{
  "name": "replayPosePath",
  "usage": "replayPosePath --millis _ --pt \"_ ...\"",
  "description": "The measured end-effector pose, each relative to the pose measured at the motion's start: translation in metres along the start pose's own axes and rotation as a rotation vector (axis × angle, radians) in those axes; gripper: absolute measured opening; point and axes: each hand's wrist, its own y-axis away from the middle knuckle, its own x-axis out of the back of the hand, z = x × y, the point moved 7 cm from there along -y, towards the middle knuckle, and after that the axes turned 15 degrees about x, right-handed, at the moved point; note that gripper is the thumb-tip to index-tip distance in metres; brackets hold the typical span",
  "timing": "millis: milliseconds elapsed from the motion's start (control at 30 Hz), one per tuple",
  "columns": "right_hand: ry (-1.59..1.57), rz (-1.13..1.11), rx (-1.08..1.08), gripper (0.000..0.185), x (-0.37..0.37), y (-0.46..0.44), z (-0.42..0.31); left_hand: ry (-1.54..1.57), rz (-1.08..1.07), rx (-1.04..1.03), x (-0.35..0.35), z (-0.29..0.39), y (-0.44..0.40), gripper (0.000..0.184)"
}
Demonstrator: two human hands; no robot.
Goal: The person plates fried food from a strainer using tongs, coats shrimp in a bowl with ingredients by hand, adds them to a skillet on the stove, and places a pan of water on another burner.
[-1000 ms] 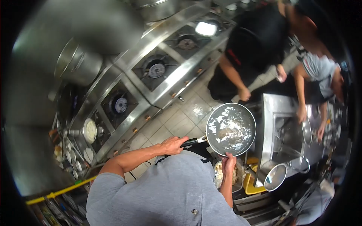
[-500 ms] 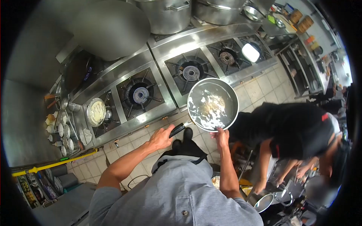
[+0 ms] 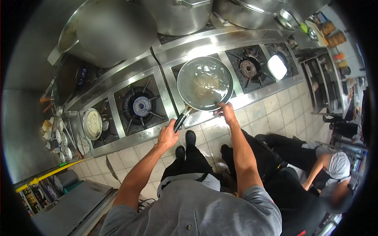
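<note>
A wide frying pan (image 3: 205, 103) with shallow clear liquid and a brownish patch in its middle is held above the stove's front edge and one burner, which it mostly hides. My left hand (image 3: 168, 134) is closed around the pan's black handle (image 3: 180, 121). My right hand (image 3: 226, 112) pinches the near right rim. To the left, an uncovered burner (image 3: 141, 106) sits in its grate. Farther left, a round pan with a pale yellowish layer (image 3: 93, 124) rests at another burner.
Big steel pots (image 3: 177, 17) line the back. At right are another burner (image 3: 249, 68) and a white square dish (image 3: 277, 67). Co-workers in dark clothes (image 3: 291, 188) stand close on my right. Small metal containers (image 3: 63, 137) and a yellow pipe (image 3: 49, 170) are at left.
The frying pan has moved forward and slightly left, from beside the stove front to over the burner, both hands still on it. The co-workers at right have shifted position.
</note>
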Motion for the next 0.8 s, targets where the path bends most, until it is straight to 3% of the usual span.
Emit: replayPosePath --millis 100,200,233,267,333,367,433,500,567,633,700,733,767,800 --pt "0.108 -0.047 -0.043 0.03 0.003 -0.026 0.0 0.041 0.017 0.02 -0.013 0.002 -0.021 0.041" --pt "0.174 -0.151 -0.004 0.048 0.007 -0.033 -0.008 0.035 0.064 0.037 -0.027 0.001 -0.034 0.042" --pt "0.198 -0.069 -0.007 0.055 0.013 -0.025 -0.013 0.084 0.057 0.045 -0.028 0.006 -0.031 0.039" --pt "0.089 0.037 0.042 0.048 0.012 -0.009 -0.024 0.075 0.043 0.042 -0.027 0.013 -0.03 0.036" --pt "-0.142 0.324 0.11 0.045 0.055 0.014 0.031 0.128 0.042 0.05 -0.029 0.023 -0.03 0.036" --pt "-0.138 0.522 0.042 0.042 0.07 0.036 0.061 0.115 0.051 0.056 -0.03 0.029 -0.029 0.036" --pt "-0.056 0.665 -0.236 0.04 0.085 0.06 0.155 0.091 0.036 0.111 -0.042 0.026 -0.032 0.038" --pt "-0.122 0.376 -0.406 0.053 0.052 0.059 0.228 0.13 -0.053 0.155 -0.047 0.029 -0.034 0.043" --pt "-0.393 0.43 -0.51 0.061 0.008 0.045 0.267 0.158 -0.101 0.149 -0.045 0.032 -0.031 0.047" --pt "-0.556 0.361 -0.391 0.053 -0.009 0.023 0.3 0.155 -0.177 -0.045 -0.038 0.044 -0.023 0.057" --pt "-0.631 0.274 -0.318 0.05 -0.017 0.011 0.327 0.097 -0.261 -0.037 -0.033 0.03 -0.021 0.059" --pt "-0.637 0.368 -0.314 0.044 -0.014 0.013 0.324 0.053 -0.344 -0.028 -0.033 0.022 -0.018 0.062" --pt "-0.638 0.459 -0.311 0.039 -0.013 0.017 0.317 0.209 -0.491 0.04 -0.033 0.013 -0.011 0.06" --pt "-0.637 0.448 -0.306 0.039 -0.018 0.019 0.31 0.214 -0.481 0.036 -0.033 -0.008 -0.008 0.06"
